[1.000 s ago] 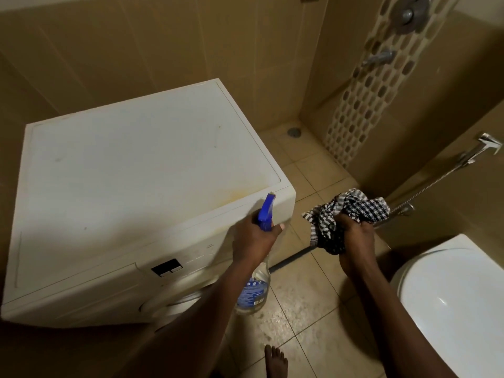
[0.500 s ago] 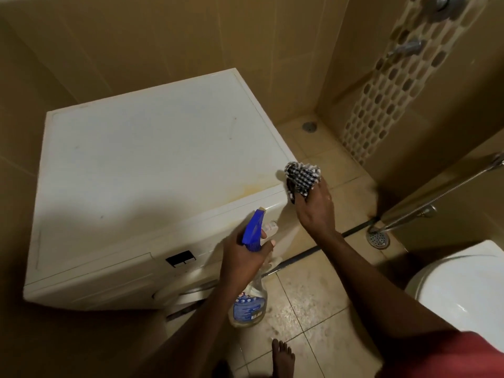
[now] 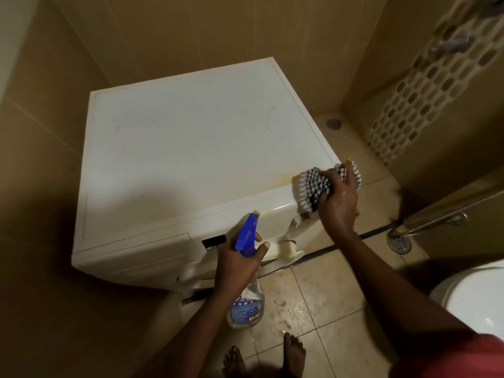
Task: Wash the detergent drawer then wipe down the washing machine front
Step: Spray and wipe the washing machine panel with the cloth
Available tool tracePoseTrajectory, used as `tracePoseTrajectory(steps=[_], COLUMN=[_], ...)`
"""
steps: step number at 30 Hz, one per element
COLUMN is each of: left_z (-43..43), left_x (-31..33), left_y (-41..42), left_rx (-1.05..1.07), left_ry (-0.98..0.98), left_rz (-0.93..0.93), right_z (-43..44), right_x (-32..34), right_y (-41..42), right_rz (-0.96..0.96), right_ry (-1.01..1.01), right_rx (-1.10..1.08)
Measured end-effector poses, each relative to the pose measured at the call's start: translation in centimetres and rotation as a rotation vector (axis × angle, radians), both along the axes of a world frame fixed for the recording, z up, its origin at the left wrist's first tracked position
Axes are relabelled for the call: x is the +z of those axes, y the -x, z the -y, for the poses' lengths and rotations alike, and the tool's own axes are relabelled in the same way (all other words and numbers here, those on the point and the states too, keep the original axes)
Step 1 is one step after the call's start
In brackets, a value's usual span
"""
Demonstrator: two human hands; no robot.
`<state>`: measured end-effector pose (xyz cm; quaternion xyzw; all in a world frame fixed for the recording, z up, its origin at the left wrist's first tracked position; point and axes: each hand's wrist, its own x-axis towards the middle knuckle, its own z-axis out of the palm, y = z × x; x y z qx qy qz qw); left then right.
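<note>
A white front-loading washing machine (image 3: 196, 148) stands against the tiled wall, seen from above. My right hand (image 3: 339, 203) grips a black-and-white checked cloth (image 3: 316, 186) and presses it onto the machine's front right top corner. My left hand (image 3: 240, 264) holds a clear spray bottle (image 3: 246, 304) with a blue trigger head, hanging in front of the control panel. A dark display (image 3: 214, 240) shows on the panel. The detergent drawer front (image 3: 141, 249) sits shut at the panel's left. The door below is mostly hidden.
A white toilet (image 3: 477, 298) stands at the right. A chrome hose and round floor drain (image 3: 399, 242) lie right of the machine; a second drain (image 3: 333, 123) is in the far corner. My bare feet (image 3: 293, 353) stand on wet beige tiles.
My right hand brought the cloth from the air beside the machine onto its front right corner. The left hand with the bottle stayed roughly in place before the panel.
</note>
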<state>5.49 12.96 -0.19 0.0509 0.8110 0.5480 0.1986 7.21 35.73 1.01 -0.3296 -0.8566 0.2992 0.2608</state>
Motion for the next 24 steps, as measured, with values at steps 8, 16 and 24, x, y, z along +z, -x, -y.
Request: tracePoseTrajectory(steps=[8, 16, 24], left_z=[3.1, 4.6, 8.3], left_x=[-0.3, 1.0, -0.5], left_y=[0.5, 0.5, 0.1], left_rx=[0.052, 0.06, 0.177], left_ry=[0.028, -0.033, -0.029], left_rz=[0.024, 0.008, 0.06], right_z=[9.6, 5.9, 14.5], right_x=[0.6, 1.1, -0.1], right_y=[2.7, 1.2, 1.1], right_rz=[0.0, 0.042, 0.044], right_ry=[-0.019, -0.049, -0.007], right_rx=[0.317, 0.134, 0.164])
